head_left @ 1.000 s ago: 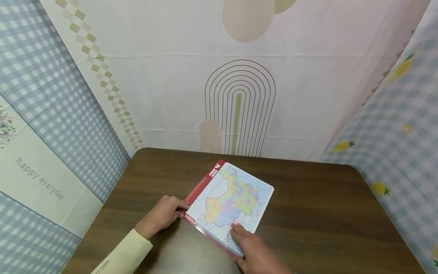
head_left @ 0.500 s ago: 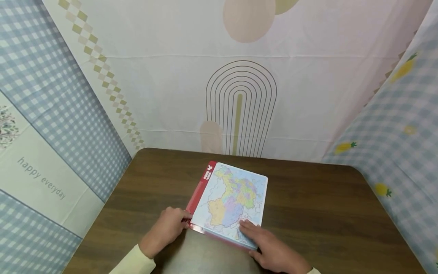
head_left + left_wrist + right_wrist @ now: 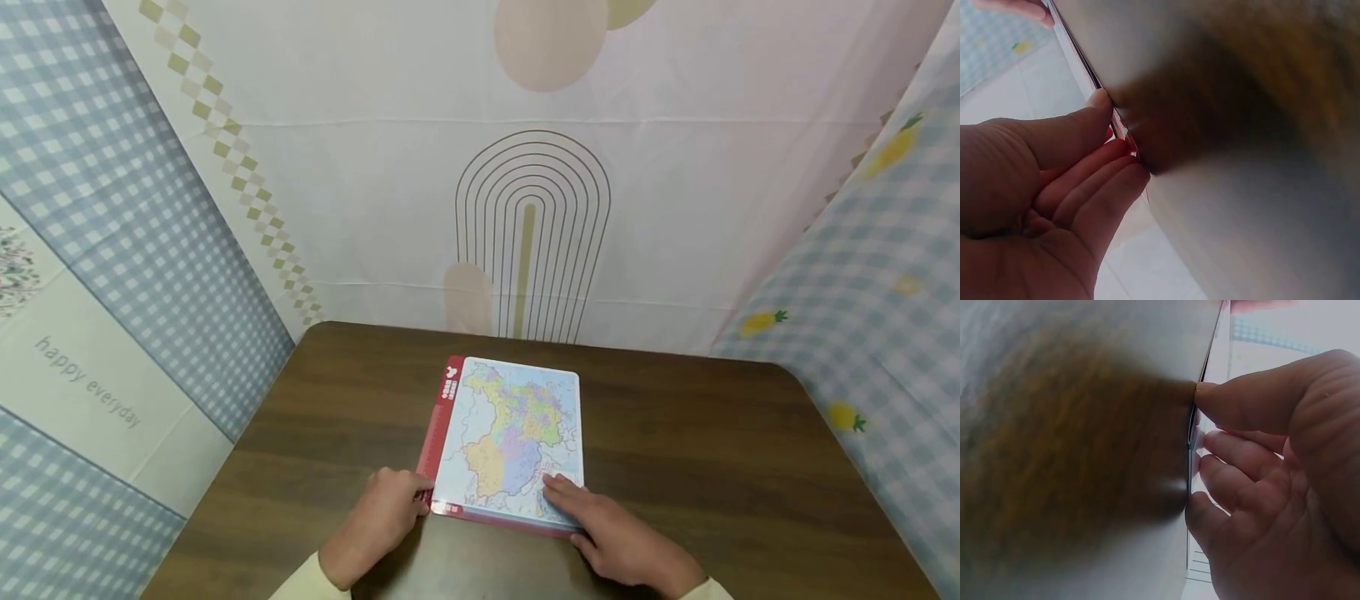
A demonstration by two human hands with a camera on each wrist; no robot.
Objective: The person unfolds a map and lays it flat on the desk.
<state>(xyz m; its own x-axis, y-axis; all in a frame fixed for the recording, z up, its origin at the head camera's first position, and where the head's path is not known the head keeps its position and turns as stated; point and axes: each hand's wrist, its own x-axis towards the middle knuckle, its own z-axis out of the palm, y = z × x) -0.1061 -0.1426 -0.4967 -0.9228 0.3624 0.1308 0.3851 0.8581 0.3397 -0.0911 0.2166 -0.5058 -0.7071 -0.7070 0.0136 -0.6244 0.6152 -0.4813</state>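
Note:
A flat, rectangular map board (image 3: 510, 442) lies on the brown table, with a red strip down its left side and white lettering. Coloured regions on a pale blue ground cover its face. At the near left corner my left hand (image 3: 384, 508) pinches the board between thumb and fingers; the left wrist view shows this hand (image 3: 1054, 181) at the board's thin edge. My right hand (image 3: 626, 533) rests on the near right corner, fingers lying on the face and thumb by the front edge. In the right wrist view, that hand (image 3: 1279, 462) is close to the tabletop.
The dark wooden table (image 3: 712, 467) has rounded far corners. Behind it hangs a pale cloth (image 3: 375, 208) with an arch print. Blue checked cloths hang at the left (image 3: 142, 208) and right (image 3: 847, 292).
The board has turned anticlockwise, its far end swinging left, so it now lies nearly square to the table. Both hands have moved with it, staying at its near corners.

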